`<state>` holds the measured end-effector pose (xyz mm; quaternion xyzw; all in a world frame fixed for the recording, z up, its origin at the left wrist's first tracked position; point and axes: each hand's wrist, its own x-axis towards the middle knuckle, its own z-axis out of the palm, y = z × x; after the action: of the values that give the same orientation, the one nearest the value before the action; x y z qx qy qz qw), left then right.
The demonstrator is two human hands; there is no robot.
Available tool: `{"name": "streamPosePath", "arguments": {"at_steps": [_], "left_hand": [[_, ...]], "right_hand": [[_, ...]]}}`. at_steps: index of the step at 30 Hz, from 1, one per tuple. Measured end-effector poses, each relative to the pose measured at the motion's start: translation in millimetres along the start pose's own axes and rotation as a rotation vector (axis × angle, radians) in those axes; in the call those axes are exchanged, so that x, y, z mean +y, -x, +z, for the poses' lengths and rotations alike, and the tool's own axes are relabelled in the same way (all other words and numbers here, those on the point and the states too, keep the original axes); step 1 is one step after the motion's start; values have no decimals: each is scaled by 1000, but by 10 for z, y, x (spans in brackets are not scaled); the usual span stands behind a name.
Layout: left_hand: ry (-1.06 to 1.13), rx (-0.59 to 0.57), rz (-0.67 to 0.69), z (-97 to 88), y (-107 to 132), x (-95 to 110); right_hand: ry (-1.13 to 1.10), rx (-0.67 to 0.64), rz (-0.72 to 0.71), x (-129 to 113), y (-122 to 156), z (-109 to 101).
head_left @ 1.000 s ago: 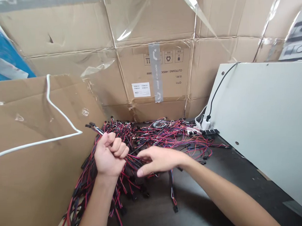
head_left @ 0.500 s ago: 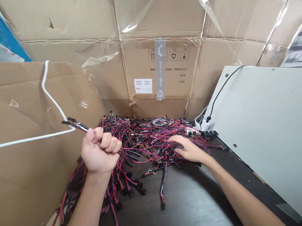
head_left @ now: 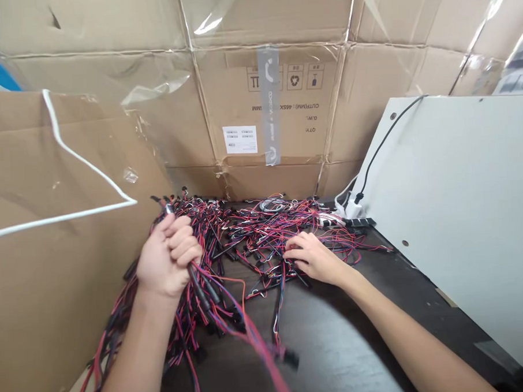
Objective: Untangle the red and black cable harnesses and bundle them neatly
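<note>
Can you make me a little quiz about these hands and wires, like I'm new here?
1. True or false: the left hand is gripping a bundle of wires.
2. What is the right hand resting on?
A) a pile of wires
B) a white panel
C) a box
3. Fill in the missing word: the white cable lies on a sheet of ____.

Key: 1 true; 2 A; 3 cardboard.
</note>
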<state>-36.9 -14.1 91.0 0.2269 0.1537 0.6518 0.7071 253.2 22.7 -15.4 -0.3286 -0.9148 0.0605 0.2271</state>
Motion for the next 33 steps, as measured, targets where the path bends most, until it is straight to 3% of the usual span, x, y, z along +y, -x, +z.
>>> {"name": "streamPosePath", "arguments": {"at_steps": [4, 6, 8, 9, 10, 11, 14, 16, 24, 28, 30, 33], "left_hand": [[-175, 36, -190, 35, -29, -152], [-227, 56, -280, 58, -27, -246], [-253, 48, -346, 55, -29, -331], [-264, 36, -370, 42, -34, -368], [-276, 22, -392, 23, -40, -399], [-288, 8, -413, 1, -47, -425], [-299, -25, -453, -65, -68, -462], [-274, -46, -474, -90, -75, -458], [-163, -85, -526, -92, -67, -434], [-165, -106, -530, -120, -76, -450], [-165, -111, -532, -136, -82, -456], [-166, -102, -537, -146, -87, -461]], "right_hand": [[-129, 146, -79, 9, -30, -78], [-257, 346, 18, 19, -46, -192], [-349, 624, 211, 22, -65, -309], [-369, 692, 277, 19, -75, -351], [-381, 664, 288, 13, -85, -375], [-389, 547, 246, 5, -92, -381], [-390, 27, -19, -37, -96, -322], [-370, -91, -85, -65, -102, -270], [-178, 253, 259, -10, -506, -93], [-218, 359, 253, 19, -689, -40], [-246, 474, 254, 60, -726, -150], [-273, 783, 327, 158, -750, -544]]}}
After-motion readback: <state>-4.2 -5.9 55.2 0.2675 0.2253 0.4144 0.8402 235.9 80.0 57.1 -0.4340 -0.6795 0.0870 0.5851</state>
